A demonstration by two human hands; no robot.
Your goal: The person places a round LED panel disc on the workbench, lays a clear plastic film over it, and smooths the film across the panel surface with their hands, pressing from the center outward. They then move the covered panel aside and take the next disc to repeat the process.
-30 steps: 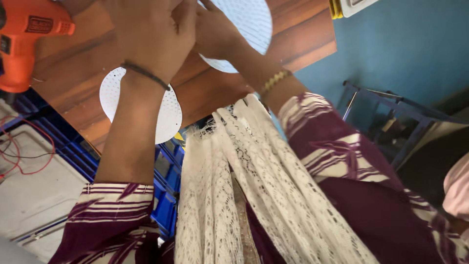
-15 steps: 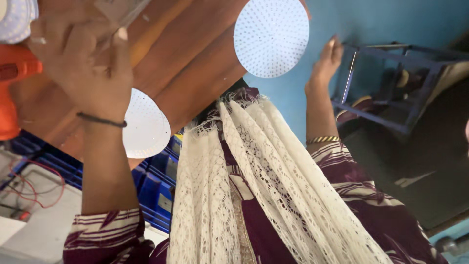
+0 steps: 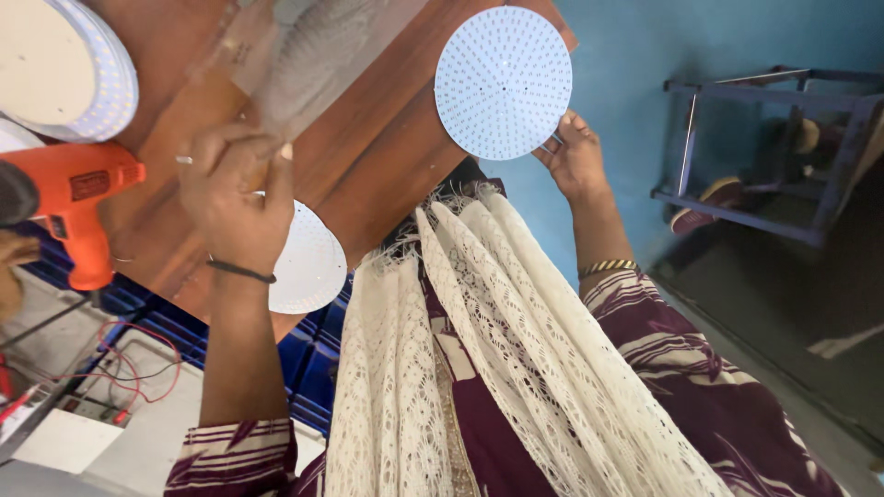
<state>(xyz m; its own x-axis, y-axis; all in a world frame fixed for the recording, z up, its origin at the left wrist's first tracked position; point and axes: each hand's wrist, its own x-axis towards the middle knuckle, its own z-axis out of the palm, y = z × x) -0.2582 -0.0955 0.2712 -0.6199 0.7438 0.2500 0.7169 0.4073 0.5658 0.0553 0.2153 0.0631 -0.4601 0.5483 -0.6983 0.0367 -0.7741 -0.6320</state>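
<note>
Overhead, the right hand (image 3: 578, 156) pinches the round white LED board (image 3: 503, 81) at its rim, while the left hand (image 3: 235, 193) curls closed on a clear wrapper (image 3: 313, 55).

Maroon striped sleeves (image 3: 686, 345), cream lace scarf (image 3: 479, 368)

orange drill (image 3: 74, 207) on wooden table (image 3: 387, 156) | blue metal rack (image 3: 764, 147) | red wires (image 3: 138, 364)

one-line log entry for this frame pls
left hand: on clear plastic sheet | right hand: grips round white LED disc at edge | second disc on wooden table | orange drill beside
</note>
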